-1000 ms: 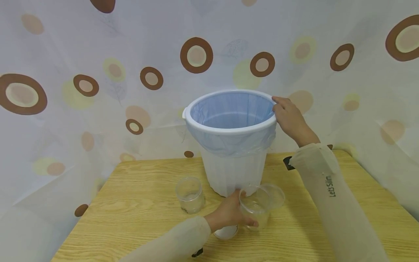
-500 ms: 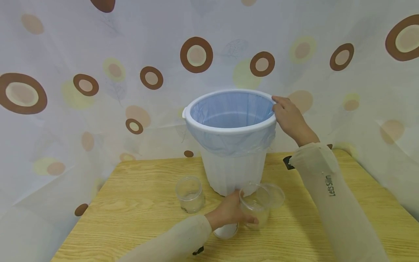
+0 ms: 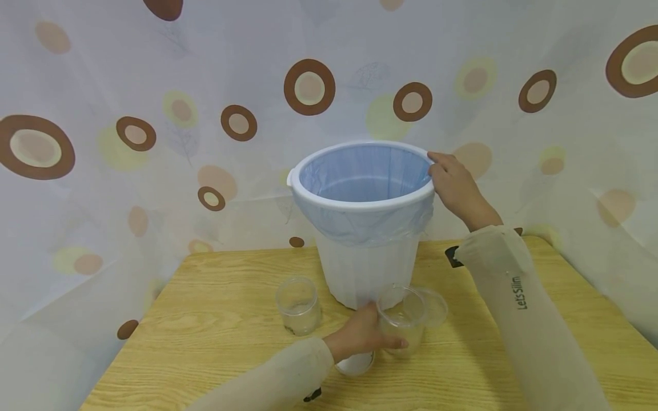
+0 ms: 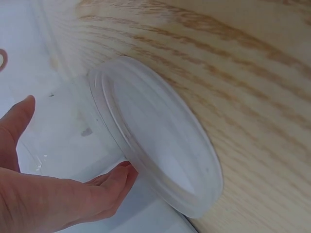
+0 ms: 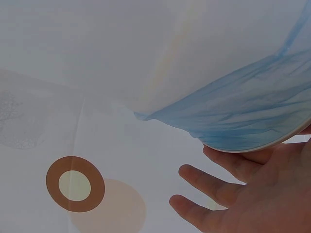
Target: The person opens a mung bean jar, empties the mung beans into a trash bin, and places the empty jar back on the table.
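Observation:
A white trash bin (image 3: 365, 268) lined with a thin bluish bag (image 3: 360, 222) stands on the wooden table. My right hand (image 3: 454, 185) holds the right side of its rim; the right wrist view shows several fingers (image 5: 209, 187) spread just outside that rim. In front of the bin, my left hand (image 3: 362, 331) grips a clear plastic cup (image 3: 403, 331), thumb in front and fingers behind. Part of the cup is hidden by the hand. Beneath that wrist lies a clear round lid (image 3: 356, 363), large in the left wrist view as a pale ridged disc (image 4: 155, 131).
Left of the bin's foot stands another clear cup (image 3: 298, 308) with something small and dark at its bottom. A second clear lid (image 3: 434, 308) lies right of the held cup. Patterned sheeting (image 3: 257, 188) rises behind the wooden table (image 3: 216, 319).
The left hand and the clear cup have shifted slightly upward in the head view. The right hand and the bin stay where they were.

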Action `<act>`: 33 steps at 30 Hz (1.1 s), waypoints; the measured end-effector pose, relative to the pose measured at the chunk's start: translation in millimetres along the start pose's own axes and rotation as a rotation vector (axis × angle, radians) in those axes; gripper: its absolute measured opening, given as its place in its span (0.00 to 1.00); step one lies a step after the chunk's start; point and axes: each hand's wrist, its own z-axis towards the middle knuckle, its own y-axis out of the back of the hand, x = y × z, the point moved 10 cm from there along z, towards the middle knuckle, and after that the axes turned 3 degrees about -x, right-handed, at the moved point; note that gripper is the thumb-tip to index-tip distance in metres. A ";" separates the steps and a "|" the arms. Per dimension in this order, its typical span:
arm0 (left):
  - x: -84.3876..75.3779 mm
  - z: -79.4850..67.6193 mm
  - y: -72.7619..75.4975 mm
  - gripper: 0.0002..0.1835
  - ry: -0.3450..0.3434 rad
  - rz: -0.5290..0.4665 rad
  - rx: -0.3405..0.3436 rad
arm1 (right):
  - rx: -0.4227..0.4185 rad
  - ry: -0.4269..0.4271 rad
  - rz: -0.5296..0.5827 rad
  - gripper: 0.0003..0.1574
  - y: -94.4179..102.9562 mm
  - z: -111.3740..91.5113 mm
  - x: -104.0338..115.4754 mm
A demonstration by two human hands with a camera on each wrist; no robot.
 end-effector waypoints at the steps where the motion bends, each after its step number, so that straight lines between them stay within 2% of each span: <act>1: 0.0 -0.2 -0.1 0.38 -0.002 0.003 -0.001 | -0.001 0.000 -0.001 0.37 0.2 0.0 -0.1; 7: 1.5 -0.7 -2.1 0.37 0.011 -0.017 0.000 | 0.000 -0.001 -0.010 0.37 0.8 -0.7 -0.1; 13: 9.7 -3.2 -4.1 0.39 0.127 -0.010 -0.006 | 0.002 -0.003 -0.007 0.37 0.6 -1.3 -0.6; 17: 15.2 -4.5 -5.4 0.42 0.173 -0.003 -0.011 | 0.001 0.000 -0.004 0.37 0.4 -1.6 0.7; 27: 16.1 -7.6 -3.6 0.44 0.190 -0.021 -0.028 | 0.012 0.011 0.002 0.36 -3.6 -0.2 3.4; 33: 12.9 -7.5 -2.8 0.46 0.162 -0.047 -0.035 | 0.007 0.012 -0.003 0.37 -4.1 -1.1 1.8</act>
